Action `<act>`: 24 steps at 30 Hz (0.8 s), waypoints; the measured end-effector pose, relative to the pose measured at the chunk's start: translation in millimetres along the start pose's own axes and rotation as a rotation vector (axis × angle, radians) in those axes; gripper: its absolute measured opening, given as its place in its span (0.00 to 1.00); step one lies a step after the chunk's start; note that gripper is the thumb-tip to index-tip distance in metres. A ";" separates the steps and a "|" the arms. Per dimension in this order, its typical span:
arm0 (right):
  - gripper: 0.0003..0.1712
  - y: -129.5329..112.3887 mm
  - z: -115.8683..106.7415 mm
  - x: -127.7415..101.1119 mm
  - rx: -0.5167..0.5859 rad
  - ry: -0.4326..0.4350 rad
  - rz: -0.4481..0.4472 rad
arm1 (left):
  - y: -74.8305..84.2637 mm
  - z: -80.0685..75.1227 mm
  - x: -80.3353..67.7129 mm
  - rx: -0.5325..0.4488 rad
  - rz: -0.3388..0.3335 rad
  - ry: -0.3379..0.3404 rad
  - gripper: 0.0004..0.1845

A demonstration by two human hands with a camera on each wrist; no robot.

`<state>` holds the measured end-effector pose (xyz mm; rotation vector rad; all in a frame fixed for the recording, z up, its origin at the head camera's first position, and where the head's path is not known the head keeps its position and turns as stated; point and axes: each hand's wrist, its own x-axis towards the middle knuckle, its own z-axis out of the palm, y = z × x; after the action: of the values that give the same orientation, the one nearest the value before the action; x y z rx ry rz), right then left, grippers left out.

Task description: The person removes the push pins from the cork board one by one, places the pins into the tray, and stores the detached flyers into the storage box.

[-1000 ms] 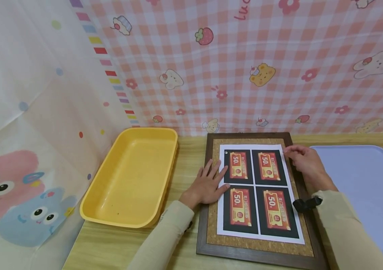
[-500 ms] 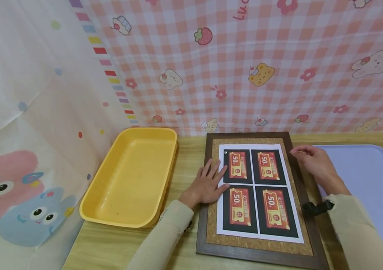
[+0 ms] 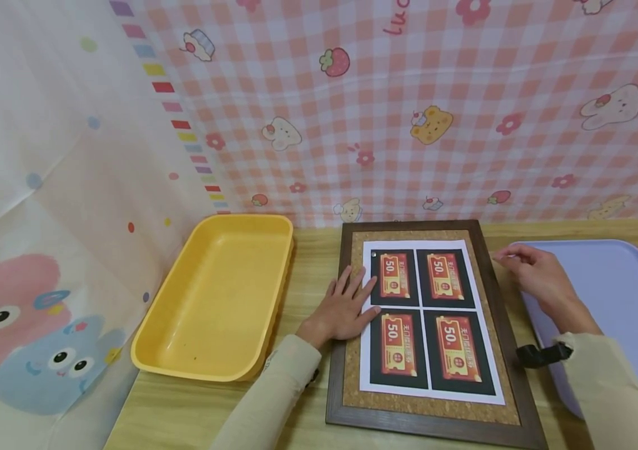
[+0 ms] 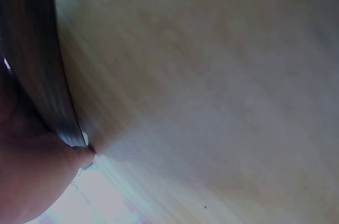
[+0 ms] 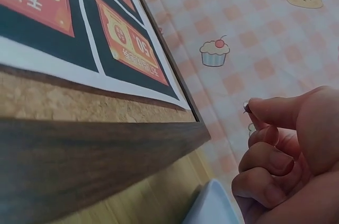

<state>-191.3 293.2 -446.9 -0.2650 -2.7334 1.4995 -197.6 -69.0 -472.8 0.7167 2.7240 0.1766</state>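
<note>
A printed sheet [image 3: 423, 350] with dark panels and red coupons lies on a framed cork board [image 3: 375, 400]. Its top left corner bears a silver thumbtack [image 3: 374, 254]. My left hand [image 3: 341, 309] rests with spread fingers across the board's left side, fingertips on the sheet's edge. To the right of the board, my right hand [image 3: 544, 281] hovers by the frame. Between its thumb and index finger it pinches a small shiny thumbtack [image 5: 246, 106], point showing in the right wrist view; the other fingers are curled. The left wrist view catches mostly tabletop and the dark frame [image 4: 37, 49].
A yellow tray [image 3: 212, 372] stands left of the board on the wooden table [image 3: 308, 250]. At the right lies a pale blue tray [image 3: 606, 294], partly under my right forearm in view. A checked cloth [image 3: 386, 125] hangs behind the table.
My right hand has drawn back to the right, from the sheet's top right corner to beyond the frame. The left hand has stayed in place on the board.
</note>
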 end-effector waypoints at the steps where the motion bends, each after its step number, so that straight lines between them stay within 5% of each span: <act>1: 0.25 0.2 -1.6 -0.8 0.001 -0.004 -0.006 | -0.2 0.1 0.0 0.002 0.001 0.001 0.37; 24: 0.25 15.2 -35.7 -19.4 -0.025 -0.040 0.037 | 0.1 -0.1 -1.2 -0.016 0.004 0.010 0.37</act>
<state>-166.7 328.0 -439.0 -0.2906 -2.7948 1.4964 -196.6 -69.5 -472.3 0.7183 2.7275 0.2034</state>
